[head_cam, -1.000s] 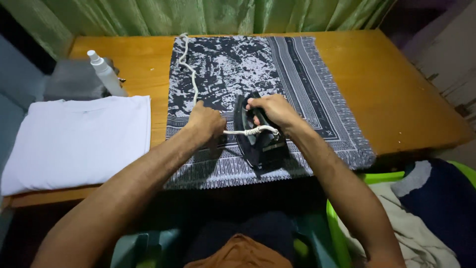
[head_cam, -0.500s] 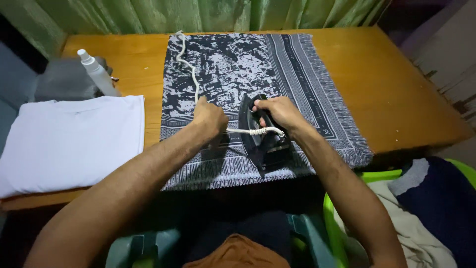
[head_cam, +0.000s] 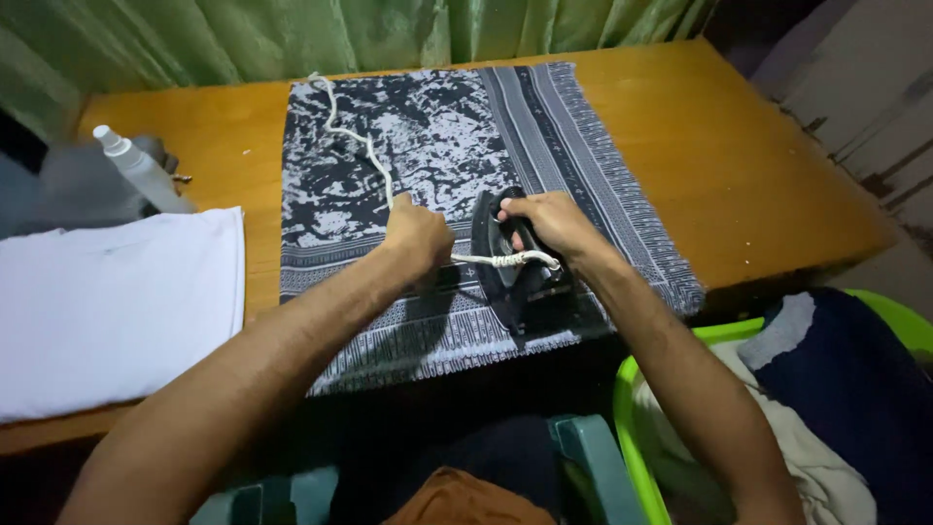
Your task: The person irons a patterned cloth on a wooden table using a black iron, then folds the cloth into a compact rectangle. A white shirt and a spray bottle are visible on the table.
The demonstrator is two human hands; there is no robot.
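Under both hands, wooden table (head_cam: pixel 768 165) carries dark patterned cloth (head_cam: pixel 437 146), spread flat. Left of the left hand, folded white garment (head_cam: pixel 107 301); beyond that, clear spray bottle (head_cam: pixel 141 173), tilted. Right of the right arm, green laundry basket (head_cam: pixel 632 428) with clothes. Right hand (head_cam: pixel 549 222) closed around handle of black iron (head_cam: pixel 515 261), which sits on the cloth's near part. Left hand (head_cam: pixel 420 236) fisted, just left of the iron, apparently gripping the white cord (head_cam: pixel 364 146); grip partly hidden. Cord runs away across the cloth.
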